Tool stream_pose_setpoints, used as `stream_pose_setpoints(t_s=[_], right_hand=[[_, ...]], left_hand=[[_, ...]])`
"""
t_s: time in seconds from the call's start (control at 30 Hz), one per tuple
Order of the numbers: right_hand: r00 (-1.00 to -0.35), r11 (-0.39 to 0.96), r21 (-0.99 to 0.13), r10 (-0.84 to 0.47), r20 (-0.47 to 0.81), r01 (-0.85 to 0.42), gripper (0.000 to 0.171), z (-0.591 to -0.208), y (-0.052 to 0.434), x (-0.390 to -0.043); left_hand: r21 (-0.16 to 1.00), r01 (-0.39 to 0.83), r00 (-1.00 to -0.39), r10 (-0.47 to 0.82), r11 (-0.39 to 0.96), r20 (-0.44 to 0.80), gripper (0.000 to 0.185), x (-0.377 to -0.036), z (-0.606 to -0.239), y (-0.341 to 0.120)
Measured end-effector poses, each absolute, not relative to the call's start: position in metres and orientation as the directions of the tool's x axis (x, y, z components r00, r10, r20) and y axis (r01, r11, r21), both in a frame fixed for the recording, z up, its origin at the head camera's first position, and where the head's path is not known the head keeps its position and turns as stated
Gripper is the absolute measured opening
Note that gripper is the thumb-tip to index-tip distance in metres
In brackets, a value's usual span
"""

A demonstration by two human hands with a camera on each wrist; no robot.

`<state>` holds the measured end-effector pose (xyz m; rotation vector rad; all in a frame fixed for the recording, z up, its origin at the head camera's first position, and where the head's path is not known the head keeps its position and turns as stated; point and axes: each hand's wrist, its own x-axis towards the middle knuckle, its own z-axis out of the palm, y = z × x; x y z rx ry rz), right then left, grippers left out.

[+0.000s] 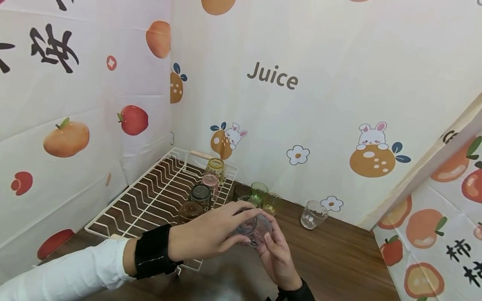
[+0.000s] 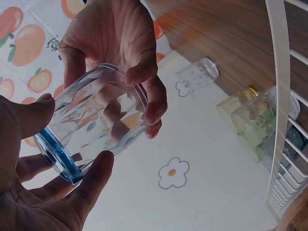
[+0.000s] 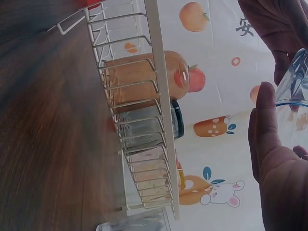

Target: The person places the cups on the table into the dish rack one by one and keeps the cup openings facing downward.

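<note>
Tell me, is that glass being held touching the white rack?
Apart. The left wrist view shows a wide stretch of pale backdrop between the held glass and the white rack.

White fruit-print walls (image 1: pixel 320 100) behind brown tabletop (image 1: pixel 339 259)

On the left of a brown wooden table (image 1: pixel 339 259) we find a white wire rack (image 1: pixel 129 189). Along the rack's right side sit, back to front, a yellow glass tumbler (image 1: pixel 215 167), pink glass tumbler (image 1: pixel 211 182), dark grey glass tumbler (image 1: pixel 201 194) and amber glass tumbler (image 1: pixel 190 210). Right of the rack, behind the hands, we have a green glass tumbler (image 1: pixel 259 191); farther right, a clear glass tumbler (image 1: pixel 314 215). Before these, between left hand (image 1: pixel 208 229) and right hand (image 1: pixel 278 257), is another clear glass tumbler (image 1: pixel 260 232).
</note>
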<state>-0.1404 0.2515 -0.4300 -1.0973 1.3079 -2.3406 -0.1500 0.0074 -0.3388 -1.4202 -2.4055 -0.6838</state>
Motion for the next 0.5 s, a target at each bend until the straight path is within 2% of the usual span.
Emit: stream_pose_setpoints(t_s=[0.23,0.5], right_hand=[[-0.668,-0.572,-0.808,-0.548,0.504,-0.141,0.051,-0.4287,0.2496,-0.1417],[-0.679,-0.523,-0.838,-0.560,0.475,-0.154,0.052,-0.4282,0.2509,-0.1411]], left_hand=[[0.282,0.868,-0.495,0.748,0.408,0.442,0.066,-0.1501,-0.3404,0.0033],[0.277,0.874,-0.485,0.734,0.399,0.475,0.065,-0.1490,-0.3435,-0.0001]])
